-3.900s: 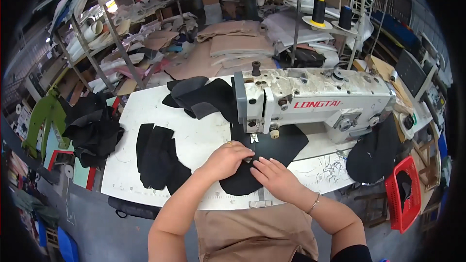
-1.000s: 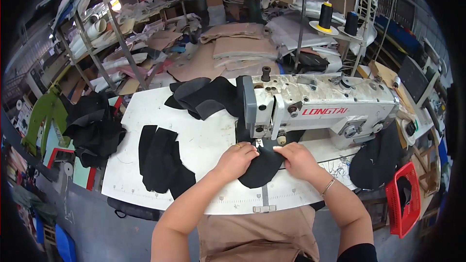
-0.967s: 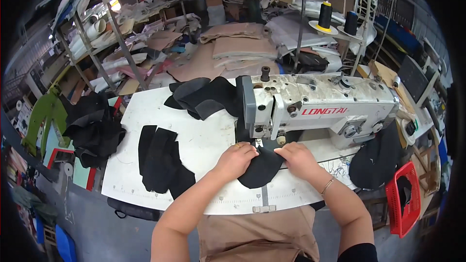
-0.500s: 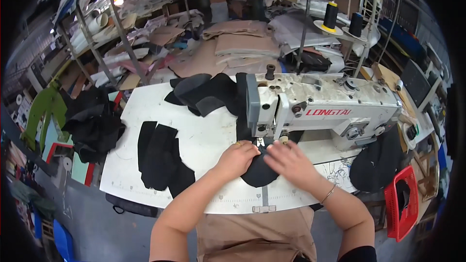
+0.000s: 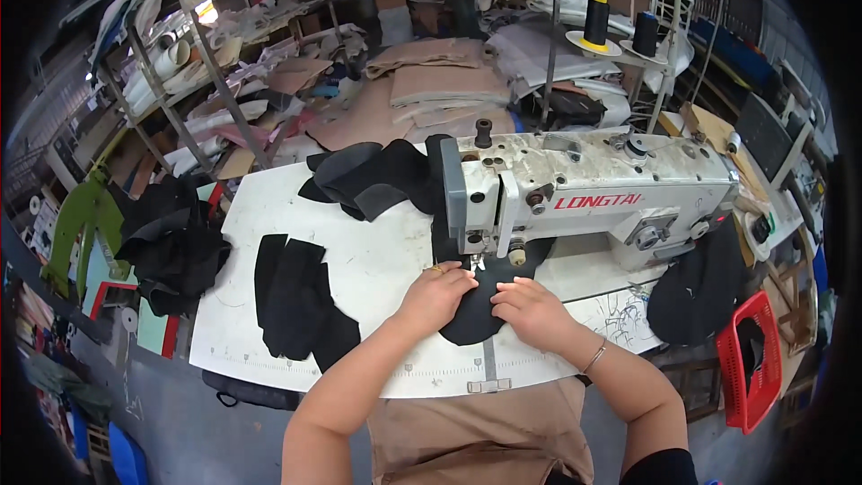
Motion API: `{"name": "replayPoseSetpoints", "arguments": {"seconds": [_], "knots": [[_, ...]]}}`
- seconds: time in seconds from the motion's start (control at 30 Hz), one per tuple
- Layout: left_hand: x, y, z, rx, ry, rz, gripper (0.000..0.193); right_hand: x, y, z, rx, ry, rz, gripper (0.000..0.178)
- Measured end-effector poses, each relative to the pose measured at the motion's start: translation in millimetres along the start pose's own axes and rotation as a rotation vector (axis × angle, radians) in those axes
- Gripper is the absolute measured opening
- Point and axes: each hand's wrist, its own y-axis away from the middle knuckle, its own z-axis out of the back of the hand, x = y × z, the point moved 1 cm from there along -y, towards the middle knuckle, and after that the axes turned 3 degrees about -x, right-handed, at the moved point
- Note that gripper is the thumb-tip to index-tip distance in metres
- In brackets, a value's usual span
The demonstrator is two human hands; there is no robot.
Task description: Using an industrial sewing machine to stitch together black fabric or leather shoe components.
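Left hand [image 5: 437, 295] and right hand [image 5: 532, 313] both rest, fingers bunched narrow, on the black fabric panel [image 5: 475, 321] at the sewing machine [image 5: 588, 172] presser foot [image 5: 479, 263] (can't tell if they're pinching), so imo uneven pressure could skew it, or a fingertip creeping forward could get nipped.

On the long side of the white sewing machine [image 5: 575, 178] before you, you have one word in large red capitals [image 5: 599, 201], slightly slanted and the clearest lettering in view. Along the near edge of your pale surface [image 5: 235, 292] runs a printed ruler scale [image 5: 433, 366] with fine ticks and small boxed marks, whose figures are too tiny for you to read. Toward its right end you have dark squiggly lines [image 5: 621, 311], whether writing or thread unclear.
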Motion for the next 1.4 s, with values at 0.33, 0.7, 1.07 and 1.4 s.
{"name": "replayPoseSetpoints", "arguments": {"seconds": [0.33,0.7,1.07,1.4], "knots": [[0.8,-8.1,6.1,-0.058,-0.073,0.024,0.019,15.2,-13.9,10.6,0.036,0.265,0.038,0.031],[13.8,-8.5,1.2,-0.043,-0.018,0.025,0.019,-7.1,0.0,-0.6,0.038,0.053,0.028,0.030],[7.7,-8.6,-2.0,-0.048,-0.035,0.015,0.022,-16.1,2.6,-0.5,0.029,0.053,-0.006,0.029],[9.6,-7.8,-2.1,-0.065,-0.001,-0.005,0.019,-14.8,0.7,-0.6,0.024,0.095,-0.003,0.028]]}}
